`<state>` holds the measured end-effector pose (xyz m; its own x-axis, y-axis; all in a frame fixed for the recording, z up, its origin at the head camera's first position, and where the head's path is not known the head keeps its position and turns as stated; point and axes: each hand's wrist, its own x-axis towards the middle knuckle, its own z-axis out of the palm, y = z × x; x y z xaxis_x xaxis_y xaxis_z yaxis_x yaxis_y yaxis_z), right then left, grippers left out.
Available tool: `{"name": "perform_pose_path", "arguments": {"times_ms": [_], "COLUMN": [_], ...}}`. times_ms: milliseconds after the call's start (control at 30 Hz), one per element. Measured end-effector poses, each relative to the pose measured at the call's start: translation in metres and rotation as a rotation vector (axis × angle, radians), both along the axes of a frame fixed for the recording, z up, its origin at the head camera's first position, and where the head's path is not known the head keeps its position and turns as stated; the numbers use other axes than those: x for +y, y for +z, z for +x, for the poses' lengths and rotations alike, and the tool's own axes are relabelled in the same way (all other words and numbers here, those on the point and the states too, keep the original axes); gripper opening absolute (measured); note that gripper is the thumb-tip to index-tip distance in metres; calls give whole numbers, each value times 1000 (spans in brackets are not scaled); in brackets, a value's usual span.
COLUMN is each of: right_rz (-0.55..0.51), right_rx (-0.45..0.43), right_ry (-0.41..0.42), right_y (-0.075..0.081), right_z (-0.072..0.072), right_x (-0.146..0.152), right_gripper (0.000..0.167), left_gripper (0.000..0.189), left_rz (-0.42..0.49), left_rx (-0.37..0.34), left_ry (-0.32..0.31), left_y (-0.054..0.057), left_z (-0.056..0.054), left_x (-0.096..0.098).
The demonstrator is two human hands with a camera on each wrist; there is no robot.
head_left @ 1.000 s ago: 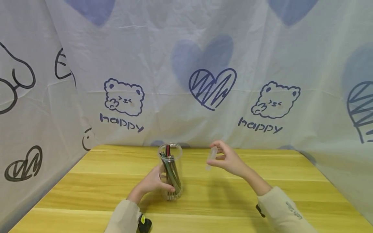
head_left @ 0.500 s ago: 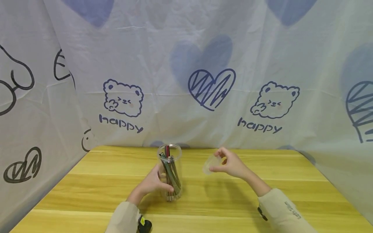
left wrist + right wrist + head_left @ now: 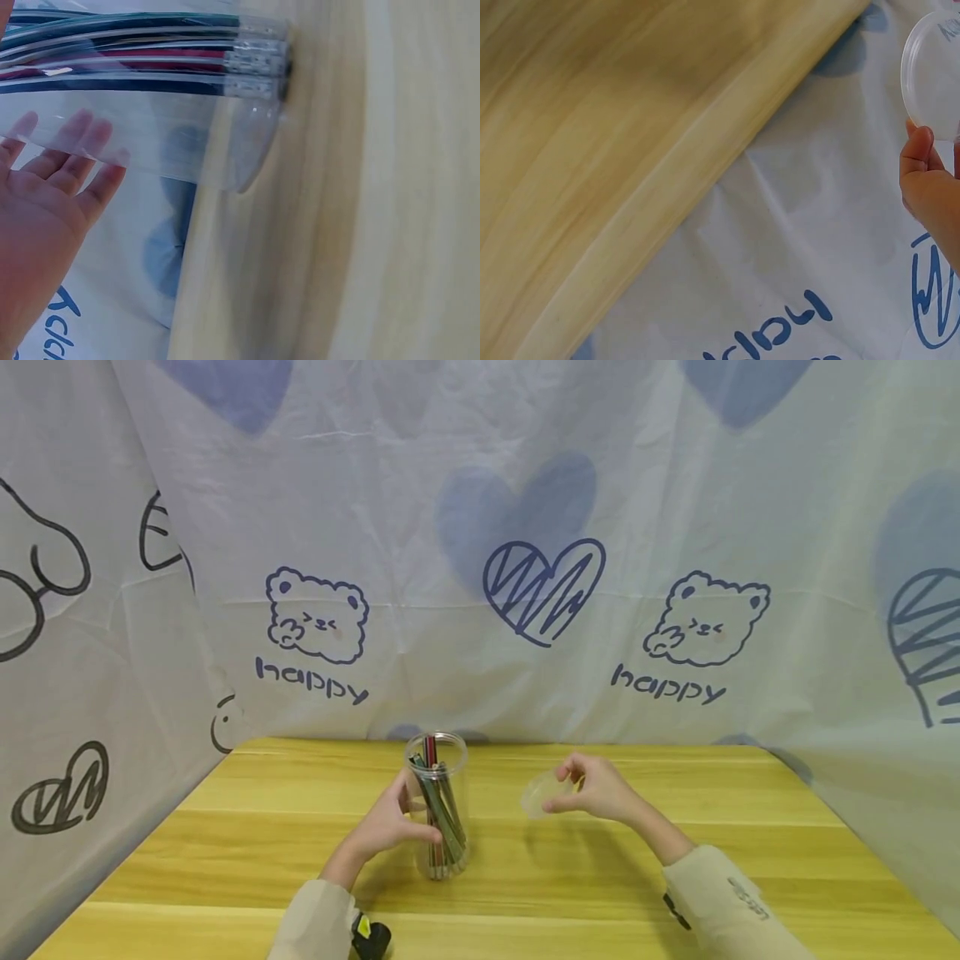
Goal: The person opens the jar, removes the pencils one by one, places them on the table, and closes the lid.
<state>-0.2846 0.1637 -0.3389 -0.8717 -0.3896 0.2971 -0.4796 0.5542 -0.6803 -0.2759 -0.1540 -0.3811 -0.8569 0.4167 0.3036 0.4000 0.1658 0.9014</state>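
Note:
A clear plastic jar (image 3: 465, 793) stands upright on the wooden table, holding several pencils (image 3: 446, 818) with silvery ends at the bottom. At its left side is my left hand (image 3: 382, 822), thumb in front and fingers behind. In the left wrist view these fingers (image 3: 94, 196) are extended, their tips against or just behind the clear wall. To the jar's right, my right hand (image 3: 602, 791) pinches a translucent round lid (image 3: 538, 795) by its edge, tilted above the table. The right wrist view shows part of this lid (image 3: 934, 79) above the thumb and fingertip.
The yellow wooden table (image 3: 675, 893) ends at a pale cloth curtain (image 3: 465, 685) with printed hearts and bears. The curtain also closes off the left side. A dark strapped device (image 3: 371, 937) sits at the left cuff.
The right hand has come down with the lid and turned its flat face more toward the view. The left hand has shifted slightly up and left along the jar, which stays put.

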Motion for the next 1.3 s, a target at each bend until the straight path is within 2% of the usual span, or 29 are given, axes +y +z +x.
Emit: {"name": "perform_pose_path", "arguments": {"times_ms": [167,300,400,600,833,1133,1300], "right_rz": [30,59,75,95,129,153,155], "right_rx": [31,56,45,24,18,1,-12], "right_ry": [-4,-8,-16,-17,26,39,28], "right_y": [-5,-9,-11,-16,-24,-29,-31], "right_z": [-3,-6,-7,-8,-11,-13,-14], "right_x": [-2,-5,-7,-11,-13,-13,-13], "right_gripper": [38,35,33,31,33,39,39], "left_gripper": [101,94,88,72,50,44,44], "left_rz": [8,56,97,135,220,253,277], "left_rx": [5,60,101,117,163,192,234], "left_ry": [31,20,9,23,14,133,144], "left_y": [5,8,8,11,22,40,45], "left_z": [1,0,0,1,5,8,10], "left_x": [-1,-2,-4,-6,-4,4,8]}}
